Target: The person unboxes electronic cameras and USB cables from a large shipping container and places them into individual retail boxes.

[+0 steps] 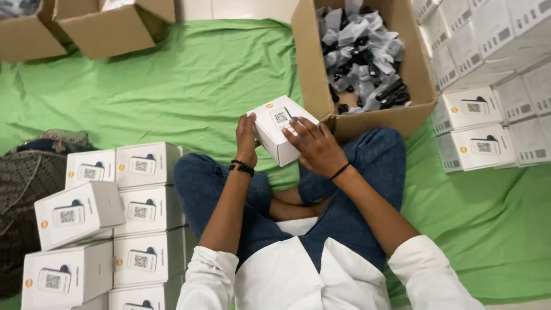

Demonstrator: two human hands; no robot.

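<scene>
The person sits cross-legged on a green cloth (189, 86) spread over the floor, holding a small white box (281, 129) up over their knees, in the middle of the scene. Both hands are closed on it: the left hand (247, 138) grips its left end with the fingers wrapped round the edge, and the right hand (313, 146) lies flat across its near side, fingers spread toward the top face. Both forearms rise from the lap, elbows bent, with dark bands at the wrists.

Just beyond the box, an open cardboard carton (313, 63) holds a heap of black parts in grey plastic bags (361, 51). A stack of the same white boxes (115, 224) stands near on the left, and a larger stack (488, 80) fills the right side. Judging by these, many boxes have been handled already, while the carton is far from empty, so plenty seems left. Two more cardboard cartons (86, 26) sit far left.
</scene>
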